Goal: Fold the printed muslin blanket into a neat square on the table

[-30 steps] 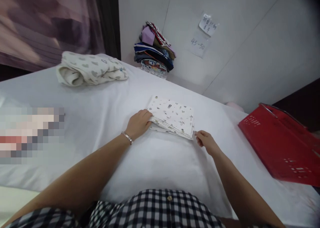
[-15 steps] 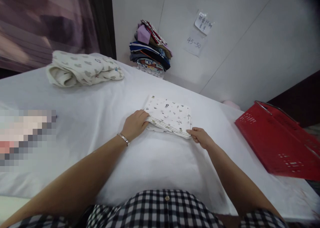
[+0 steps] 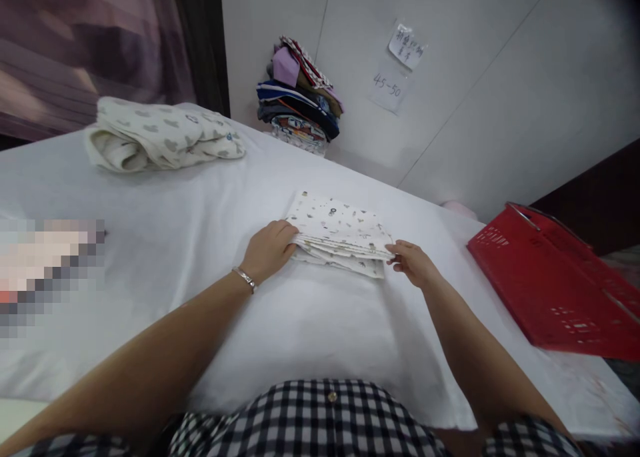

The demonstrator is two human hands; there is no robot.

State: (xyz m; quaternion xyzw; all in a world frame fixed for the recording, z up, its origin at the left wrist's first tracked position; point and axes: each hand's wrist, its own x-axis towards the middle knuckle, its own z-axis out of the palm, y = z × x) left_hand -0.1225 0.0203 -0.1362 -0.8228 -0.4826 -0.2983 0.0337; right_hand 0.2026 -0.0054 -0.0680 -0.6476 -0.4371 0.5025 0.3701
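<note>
Over a white-draped table (image 3: 215,203), forearms (image 3: 175,337) angled inward, left fingers (image 3: 285,228) gripping folded cloth (image 3: 340,220), right fingers (image 3: 401,247) pinching its raised corner.

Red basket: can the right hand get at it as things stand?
Probably, if the right hand releases the folded cloth it pinches; nothing visible stands between that hand and the red basket.

White-draped tabletop (image 3: 310,330): folded printed cloth (image 3: 335,220) at centre, bundled cloth (image 3: 165,137) at ten o'clock, red basket (image 3: 545,290) at three o'clock.
</note>
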